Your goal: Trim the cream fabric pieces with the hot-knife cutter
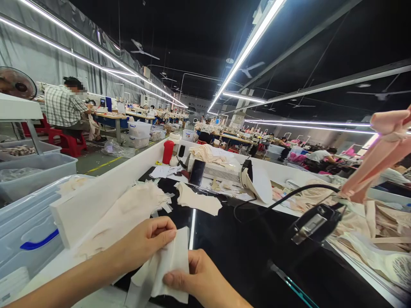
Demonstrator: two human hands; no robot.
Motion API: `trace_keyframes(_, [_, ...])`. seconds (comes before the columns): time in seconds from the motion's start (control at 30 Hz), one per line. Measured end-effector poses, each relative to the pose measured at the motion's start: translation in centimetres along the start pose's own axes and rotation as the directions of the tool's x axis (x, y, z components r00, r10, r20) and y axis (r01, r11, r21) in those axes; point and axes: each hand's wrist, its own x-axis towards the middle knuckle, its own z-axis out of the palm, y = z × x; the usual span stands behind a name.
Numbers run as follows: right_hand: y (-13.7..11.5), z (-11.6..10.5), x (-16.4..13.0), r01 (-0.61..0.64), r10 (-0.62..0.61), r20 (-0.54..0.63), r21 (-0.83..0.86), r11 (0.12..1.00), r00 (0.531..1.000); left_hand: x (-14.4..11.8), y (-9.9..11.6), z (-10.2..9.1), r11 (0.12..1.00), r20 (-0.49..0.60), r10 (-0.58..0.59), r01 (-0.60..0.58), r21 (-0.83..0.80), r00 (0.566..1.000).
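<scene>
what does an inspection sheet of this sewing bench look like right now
surface: black worktop with white raised edge
job's things: white cloth piece pinched by left hand and right hand
clutter: cream cloth pieces, red bottle, phone, pink strap, fabric heap
grippers: both hands closed on the cloth
cables: black cable runs to a clamp
surroundings: plastic bins, seated person, ceiling lights

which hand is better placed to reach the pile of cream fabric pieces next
Probably the left hand: it pinches the white piece right beside the cream pile. The right hand grips the piece's lower edge, farther away.
</scene>
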Motion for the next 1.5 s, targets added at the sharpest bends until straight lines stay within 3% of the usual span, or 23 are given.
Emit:
trace_keyframes(0.3, [0.5, 0.7, 0.2, -0.044, 0.045, 0.025, -0.025, 0.999, 0.999, -0.4, -0.3, 0.4, 0.999, -0.073, 0.041, -0.040, 0.007, 0.997])
trace_keyframes(0.47, [0.2, 1.2, 0.4, -0.068, 0.069, 0.044, -0.008, 0.998, 0.997, -0.7, -0.2, -0.2, 0.966, -0.082, 0.205, -0.187, 0.181, 0.975])
trace_keyframes(0.57, [0.1, 0.8, 1.1, -0.017, 0.015, -0.023, -0.081, 0.997, 1.000, -0.3, 0.1, -1.0, 0.851, -0.051, 0.388, -0.337, 0.403, 0.920])
trace_keyframes(0.63, [-0.1, 0.2, 1.6, 0.024, -0.042, -0.095, -0.177, 0.984, 0.995, 0.1, 0.5, -1.5, 0.640, 0.034, 0.596, -0.500, 0.584, 0.802])
trace_keyframes(0.7, [-0.4, -0.8, 2.0, 0.077, -0.149, -0.172, -0.368, 0.927, 0.974, 0.5, 0.9, -1.6, 0.287, 0.185, 0.799, -0.634, 0.718, 0.572])
trace_keyframes(0.77, [-0.7, -2.0, 2.3, 0.122, -0.278, -0.198, -0.566, 0.815, 0.940, 0.8, 0.9, -1.1, -0.039, 0.349, 0.870, -0.658, 0.752, 0.348])
trace_keyframes(0.8, [-0.7, -2.7, 2.4, 0.123, -0.336, -0.196, -0.672, 0.730, 0.921, 0.9, 0.6, -0.5, -0.136, 0.409, 0.865, -0.648, 0.749, 0.291])
trace_keyframes(0.83, [-0.7, -3.4, 2.3, 0.104, -0.378, -0.187, -0.768, 0.632, 0.907, 1.0, 0.0, 0.1, -0.180, 0.446, 0.850, -0.642, 0.745, 0.279])
trace_keyframes(0.87, [-0.6, -4.1, 2.3, 0.068, -0.395, -0.179, -0.841, 0.537, 0.901, 1.1, -0.8, 0.9, -0.182, 0.473, 0.826, -0.650, 0.738, 0.307])
trace_keyframes(0.9, [-0.3, -4.7, 2.2, 0.023, -0.395, -0.177, -0.892, 0.451, 0.902, 1.2, -1.7, 1.8, -0.154, 0.483, 0.798, -0.651, 0.743, 0.362])
trace_keyframes(0.97, [0.2, -5.6, 1.8, -0.054, -0.382, -0.176, -0.949, 0.310, 0.907, 1.6, -3.8, 3.4, -0.083, 0.478, 0.783, -0.695, 0.714, 0.398])
trace_keyframes(1.13, [1.3, -6.5, 1.0, -0.135, -0.313, -0.179, -0.978, 0.156, 0.933, 2.1, -6.9, 5.8, 0.148, 0.411, 0.743, -0.729, 0.668, 0.528])
trace_keyframes(1.3, [1.0, -8.8, 0.9, -0.256, -0.323, -0.238, -0.967, -0.013, 0.916, 2.0, -7.1, 6.2, 0.219, 0.399, 0.733, -0.747, 0.627, 0.550])
trace_keyframes(1.5, [0.3, -12.1, -0.1, -0.429, -0.446, -0.347, -0.898, -0.095, 0.825, 1.8, -6.8, 6.1, 0.227, 0.399, 0.748, -0.768, 0.598, 0.531])
